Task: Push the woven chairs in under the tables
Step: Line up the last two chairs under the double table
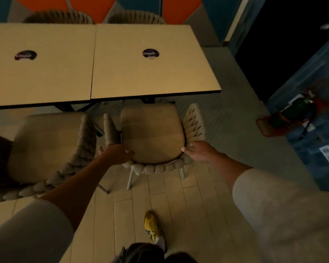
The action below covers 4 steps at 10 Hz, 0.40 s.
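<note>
You stand on a floor (179, 202) of pale planks that gives way to grey further in, beneath the tables. Two tan square surfaces sit pushed edge to edge: the left surface (46, 76) carries one dark round sticker (25, 55), blurred, and the right surface (141, 76) carries another round sticker (150, 53) near its middle. On the floor rest the metal legs of the two near woven chairs (156, 168), your yellow shoe (152, 225), and, off to your right, a fire extinguisher (292, 111) in a red stand.
</note>
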Motion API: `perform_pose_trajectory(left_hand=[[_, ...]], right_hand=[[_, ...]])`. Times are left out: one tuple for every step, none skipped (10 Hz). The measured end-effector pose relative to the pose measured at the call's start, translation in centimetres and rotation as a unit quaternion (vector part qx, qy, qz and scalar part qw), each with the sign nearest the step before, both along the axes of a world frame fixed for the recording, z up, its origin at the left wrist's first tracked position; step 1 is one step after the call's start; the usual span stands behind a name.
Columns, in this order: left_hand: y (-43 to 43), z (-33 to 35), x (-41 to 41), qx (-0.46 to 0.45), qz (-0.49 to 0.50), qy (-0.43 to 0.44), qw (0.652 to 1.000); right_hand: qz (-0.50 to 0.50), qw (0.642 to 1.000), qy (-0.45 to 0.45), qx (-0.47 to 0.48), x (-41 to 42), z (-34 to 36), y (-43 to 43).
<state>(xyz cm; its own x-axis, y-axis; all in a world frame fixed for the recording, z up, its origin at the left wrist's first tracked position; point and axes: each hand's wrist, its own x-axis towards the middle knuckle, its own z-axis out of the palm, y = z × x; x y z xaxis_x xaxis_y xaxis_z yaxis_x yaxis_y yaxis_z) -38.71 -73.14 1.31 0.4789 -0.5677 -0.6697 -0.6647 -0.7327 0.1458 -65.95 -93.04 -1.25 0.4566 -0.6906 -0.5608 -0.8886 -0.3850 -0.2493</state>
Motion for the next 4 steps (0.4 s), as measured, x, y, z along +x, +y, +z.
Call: perform_pose_trajectory(left_hand=[[1.3,1.2,-1.4,-0.035,-0.026,-0.012,0.999],[2.9,3.3,-3.4,-0.062,-0.057,-0.030,0.996],[5.4,5.6,-4.8,-0.076,-0.082,-0.056,0.992],[7.2,8.6,-4.5,-0.095,-0.088,-0.043,0.991]], right_hand=[[-0.016,1.000,-0.002,-0.012,-1.3,1.3,2.2],[-0.022,0.999,-0.018,-0.020,-2.4,3.8,5.4],[-0.022,0.998,-0.027,-0.050,-3.3,5.9,8.8],[-0.032,0.997,-0.029,-0.069,-3.7,7.1,10.5]])
